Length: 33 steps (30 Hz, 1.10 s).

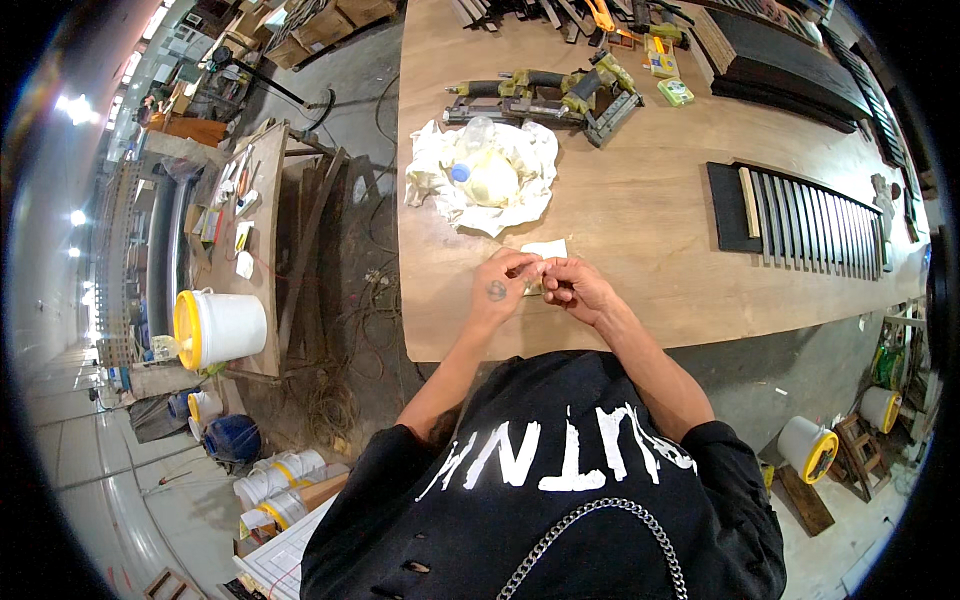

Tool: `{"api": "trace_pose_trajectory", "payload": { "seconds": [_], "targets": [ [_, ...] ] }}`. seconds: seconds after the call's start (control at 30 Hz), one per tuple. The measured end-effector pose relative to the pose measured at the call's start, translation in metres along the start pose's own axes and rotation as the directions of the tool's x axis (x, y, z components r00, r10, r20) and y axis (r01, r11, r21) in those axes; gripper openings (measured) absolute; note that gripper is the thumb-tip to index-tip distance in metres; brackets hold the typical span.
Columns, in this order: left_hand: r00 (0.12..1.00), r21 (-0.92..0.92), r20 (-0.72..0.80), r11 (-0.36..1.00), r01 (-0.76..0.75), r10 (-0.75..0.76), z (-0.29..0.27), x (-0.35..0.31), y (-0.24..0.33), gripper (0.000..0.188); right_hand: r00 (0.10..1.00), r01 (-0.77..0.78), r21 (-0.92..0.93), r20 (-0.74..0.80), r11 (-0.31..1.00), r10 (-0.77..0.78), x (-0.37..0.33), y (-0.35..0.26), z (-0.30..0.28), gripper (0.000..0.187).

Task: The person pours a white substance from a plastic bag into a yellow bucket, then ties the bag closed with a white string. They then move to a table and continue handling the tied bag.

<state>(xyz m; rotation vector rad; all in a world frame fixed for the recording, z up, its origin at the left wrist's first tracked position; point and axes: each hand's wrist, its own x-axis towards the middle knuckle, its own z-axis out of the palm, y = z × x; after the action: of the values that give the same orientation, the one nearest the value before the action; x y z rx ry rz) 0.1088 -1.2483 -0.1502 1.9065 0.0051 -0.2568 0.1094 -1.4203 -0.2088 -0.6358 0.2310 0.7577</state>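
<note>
My left hand (501, 284) and my right hand (580, 288) meet just inside the near edge of the wooden table (640, 220). Their fingertips are pinched together and touch. Whatever lies between them is too small or too hidden to name. Partly covered by the fingers, a small white piece of paper (545, 249) shows right behind the hands. Beyond it, a crumpled white cloth (428, 160) is spread out, and a clear plastic bottle with a blue cap (488, 184) lies on top, holding something pale yellow.
Nail guns (575, 95) lie past the cloth, near a small green-and-yellow box (675, 92). To the right are a black slatted panel (815, 222) and a stack of black boards (780, 65). Left of the table, a white bucket (235, 328) lies on a side bench (262, 230).
</note>
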Motion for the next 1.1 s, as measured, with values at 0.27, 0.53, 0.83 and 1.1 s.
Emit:
{"api": "trace_pose_trajectory", "payload": {
  "seconds": [0.27, 0.53, 0.83, 1.1],
  "targets": [
    [0.998, 0.045, -0.012, 0.997, -0.058, 0.058, -0.004, 0.007, -0.004, 0.017, 0.999, -0.036, -0.091, -0.037, 0.995, 0.033, -0.001, -0.003, 0.006, 0.013],
    [0.981, -0.218, 0.05, 0.956, 0.196, -0.19, -0.001, 0.022, -0.034, 0.015, 0.992, 0.035, -0.297, -0.102, 0.954, -0.068, -0.005, -0.001, 0.009, 0.011],
    [0.929, -0.47, 0.092, 0.807, 0.357, -0.358, 0.006, 0.016, -0.047, 0.017, 0.967, 0.049, -0.65, -0.158, 0.758, -0.198, -0.032, 0.011, 0.018, 0.018],
    [0.893, -0.653, 0.359, 0.61, 0.449, -0.272, -0.002, 0.002, -0.034, 0.017, 0.983, -0.057, -0.819, -0.147, 0.571, -0.112, -0.035, 0.012, 0.01, 0.021]
  ]
}}
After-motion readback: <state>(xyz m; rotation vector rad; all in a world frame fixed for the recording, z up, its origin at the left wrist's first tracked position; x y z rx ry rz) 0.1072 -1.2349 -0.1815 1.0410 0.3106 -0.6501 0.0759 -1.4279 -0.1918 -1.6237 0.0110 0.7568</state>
